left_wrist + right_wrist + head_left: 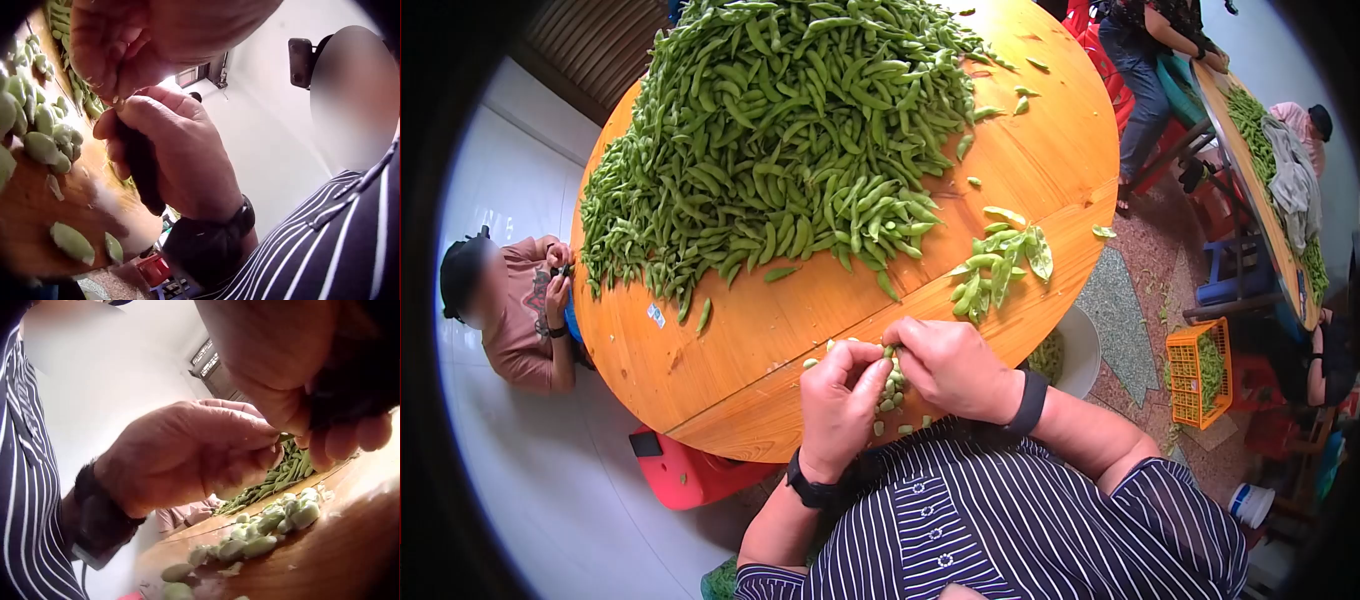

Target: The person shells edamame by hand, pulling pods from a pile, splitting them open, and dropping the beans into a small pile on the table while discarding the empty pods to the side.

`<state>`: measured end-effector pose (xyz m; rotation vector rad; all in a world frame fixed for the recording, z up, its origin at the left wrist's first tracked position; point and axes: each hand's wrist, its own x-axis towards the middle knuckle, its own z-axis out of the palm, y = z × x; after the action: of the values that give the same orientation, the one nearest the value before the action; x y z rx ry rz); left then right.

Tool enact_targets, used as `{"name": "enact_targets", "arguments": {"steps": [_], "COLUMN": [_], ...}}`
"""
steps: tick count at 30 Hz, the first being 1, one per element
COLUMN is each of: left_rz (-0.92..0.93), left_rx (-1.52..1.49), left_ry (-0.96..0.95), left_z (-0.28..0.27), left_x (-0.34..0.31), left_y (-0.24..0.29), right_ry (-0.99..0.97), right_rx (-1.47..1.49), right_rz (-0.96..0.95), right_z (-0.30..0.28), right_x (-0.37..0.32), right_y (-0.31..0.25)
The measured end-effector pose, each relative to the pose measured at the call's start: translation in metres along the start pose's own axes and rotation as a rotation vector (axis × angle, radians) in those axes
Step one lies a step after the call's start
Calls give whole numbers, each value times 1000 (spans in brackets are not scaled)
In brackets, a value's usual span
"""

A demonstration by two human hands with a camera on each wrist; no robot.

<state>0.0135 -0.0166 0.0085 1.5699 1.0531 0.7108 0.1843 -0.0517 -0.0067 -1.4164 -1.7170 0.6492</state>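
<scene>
Both hands meet over the near edge of the round wooden table [740, 405]. Between their fingertips is a small green bean pod [286, 437], mostly covered by fingers. My left hand [840, 400] pinches one end with thumb and forefinger. From the other side, my right hand [960, 372] pinches it too. Under and between the hands lies a cluster of shelled green beans [259, 532], some spread toward the table edge. To the right of the hands, a small heap of pods and split shells [1000, 265] rests on the wood.
A large mound of green pods [790, 140] covers the far side of the table. A pale basin [1080, 350] stands below its right edge, a red stool [700, 475] below left. A person [530, 310] sits at left. An orange crate [1198, 372] stands on the floor right.
</scene>
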Motion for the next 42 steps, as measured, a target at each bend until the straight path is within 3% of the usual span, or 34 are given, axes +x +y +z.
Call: {"name": "enact_targets", "arguments": {"steps": [1,5,7,9,12,13,15,17,19,20,22,29,32,38,40,41,42], "left_rz": [-167,-310,-463,-503,190,187,442,458,158,156,-257,-501,-514,-272,321,321,209], "left_rx": [-275,-570,-841,-855,225,224,453,444,156,155,-341,-670,-623,-226,365,366,275], "left_ry": [16,-153,-241,-233,-75,-75,12,12,-55,-54,-169,-270,-224,-236,-105,-105,-130], "left_z": [0,-18,-22,-18,-10,-9,-6,-6,-10,-13,-19,-21,-14,-9,-4,-5,-5], "left_x": [0,8,10,8,3,2,2,2,1,0,0,6,4,3,3,2,1], "left_y": [0,-4,-9,-8,1,-1,-5,-9,-16,-17,-16,-12,-2,-9,-13,-12,-12], "right_ry": [-5,-123,-163,-135,-88,-70,-59,-46,-56,-59,-154,-237,-180,-149,-170,-170,-184], "right_rx": [86,391,700,632,448,337,289,238,258,258,375,458,258,210,230,231,257], "right_rz": [37,184,317,294,241,208,200,190,152,153,168,222,211,189,212,211,239], "right_z": [-2,-6,-2,1,-2,-3,-4,-4,-4,-5,-7,-13,-8,-5,-9,-11,-13], "right_x": [1,3,2,1,1,1,1,1,0,0,3,8,3,0,0,0,1], "right_y": [1,6,10,14,10,7,0,-1,0,2,6,7,1,2,1,1,0]}}
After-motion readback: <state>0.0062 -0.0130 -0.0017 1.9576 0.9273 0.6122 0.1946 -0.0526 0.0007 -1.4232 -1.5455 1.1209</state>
